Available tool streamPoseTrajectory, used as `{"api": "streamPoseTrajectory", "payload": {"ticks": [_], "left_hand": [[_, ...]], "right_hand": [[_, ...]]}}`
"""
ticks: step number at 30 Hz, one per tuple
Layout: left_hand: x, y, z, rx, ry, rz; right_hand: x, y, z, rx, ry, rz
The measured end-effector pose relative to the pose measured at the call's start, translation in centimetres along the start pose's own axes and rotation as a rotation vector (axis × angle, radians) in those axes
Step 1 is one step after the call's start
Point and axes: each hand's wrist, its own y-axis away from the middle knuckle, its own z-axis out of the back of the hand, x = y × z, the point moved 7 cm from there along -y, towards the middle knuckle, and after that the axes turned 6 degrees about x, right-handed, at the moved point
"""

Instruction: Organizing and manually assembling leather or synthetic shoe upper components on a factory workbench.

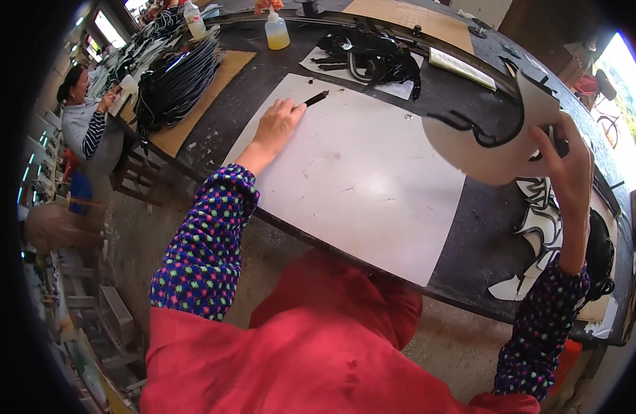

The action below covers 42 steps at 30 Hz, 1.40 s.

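Observation:
My left hand point(280, 124) rests on a large white sheet point(359, 186), fingers curled together at one end of a short black stick-like piece point(317, 98). What kind of thing that piece is does not show clearly. Over on the right, my right hand point(565, 148) is raised and closed on the edge of a white curved panel point(494, 155), thumb in front. Black edging follows the panel's inner curve, and a loose black tail juts from its left side. Below that hand lie several white cut pieces with black edges point(537, 224), partly overlapping.
A dark worktable point(276, 221) carries a bundle of black strips point(176, 86) on cardboard point(232, 72), a squeeze bottle of yellow liquid point(276, 33) and a heap of black pieces point(373, 58). Another person point(97, 124) works at the left. A wooden stool point(135, 178) stands nearby.

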Motion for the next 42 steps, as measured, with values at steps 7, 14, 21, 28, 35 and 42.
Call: {"api": "streamPoseTrajectory", "payload": {"ticks": [7, 14, 21, 28, 35, 42], "left_hand": [[-5.4, 2.8, 4.3, -0.077, 0.242, -0.317], [-11.9, 4.2, 7.4, -0.009, 0.454, -0.422], [-20.1, 2.4, 6.2, -0.076, 0.526, -0.468], [-20.9, 2.7, 3.4, -0.036, 0.478, -0.551], [-20.1, 4.3, 4.1, -0.015, 0.673, -0.684], [-18.3, 5.5, 6.1, 0.021, 0.661, -0.663]], "right_hand": [[2.1, 10.6, -14.1, 0.379, 0.277, 0.299], [1.3, 12.9, -15.6, 0.429, 0.12, 0.114], [0.3, 9.1, -15.3, 0.468, -0.056, 0.033], [-10.1, 8.0, -14.3, 0.243, -0.181, -0.396], [-14.2, 8.7, 2.7, -0.073, 0.253, -0.444], [-1.7, 9.4, -10.2, 0.309, -0.049, -0.203]]}}
